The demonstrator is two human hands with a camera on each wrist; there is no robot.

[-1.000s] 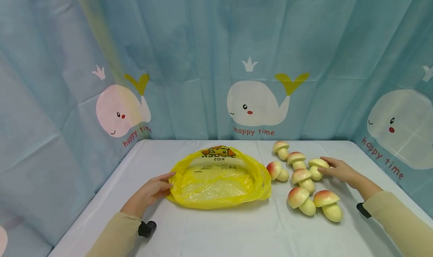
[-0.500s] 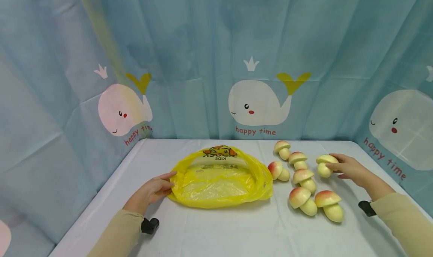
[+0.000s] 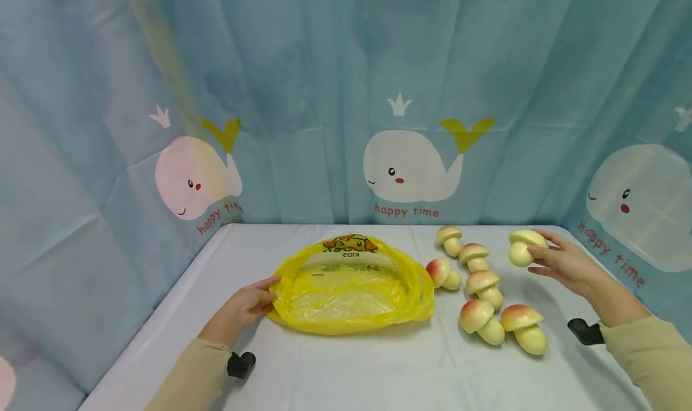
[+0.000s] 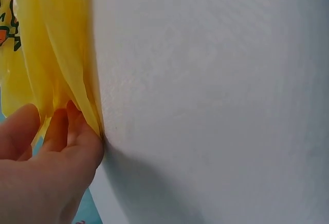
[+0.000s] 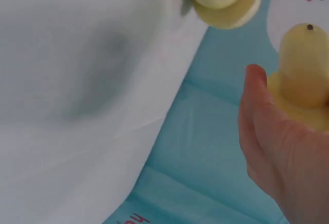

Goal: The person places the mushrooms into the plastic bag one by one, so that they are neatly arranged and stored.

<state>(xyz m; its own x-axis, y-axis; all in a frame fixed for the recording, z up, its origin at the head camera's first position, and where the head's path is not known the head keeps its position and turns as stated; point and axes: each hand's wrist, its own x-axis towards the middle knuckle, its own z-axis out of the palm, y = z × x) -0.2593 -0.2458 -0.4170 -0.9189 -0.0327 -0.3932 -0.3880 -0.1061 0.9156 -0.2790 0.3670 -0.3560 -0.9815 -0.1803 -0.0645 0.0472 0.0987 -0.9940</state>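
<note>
Here, crinkled plastic bag [image 3: 346,300], held domed mushroom [image 3: 522,247]

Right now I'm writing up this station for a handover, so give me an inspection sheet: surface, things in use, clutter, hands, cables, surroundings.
Surface: white-covered table, lightly creased.
Things in use: yellow plastic bag, mouth spread open; held mushroom, pale, raised above the table; six other mushrooms lying to the bag's right, some with reddish caps.
Clutter: nothing seen.
Left hand: holds the bag's left edge.
Right hand: grips the pale mushroom.
Wrists: a black device at each.
Cables: nothing seen.
Surroundings: blue curtain with whales and "happy time" lettering.
</note>
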